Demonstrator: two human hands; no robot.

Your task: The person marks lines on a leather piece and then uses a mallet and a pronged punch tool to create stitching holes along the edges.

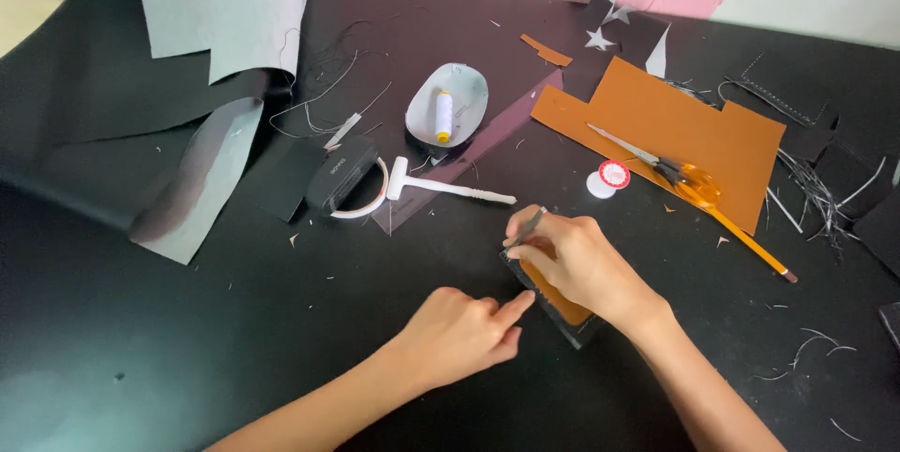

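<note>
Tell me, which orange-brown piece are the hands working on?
The small one under the right hand, edged in black. The big sheet lies apart, under the scissors.

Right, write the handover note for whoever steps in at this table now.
Right hand: holds a thin tool in its grip, tip at the upper left corner of the small black-and-tan piece.
Left hand: empty, index fingertip pressing the piece's left edge.
Nearby: scissors on the tan sheet, thread spool in the white dish, white mallet.
Done: piece lies flat on the table.
Left: cannot tell how far the edge work has gone.
</note>
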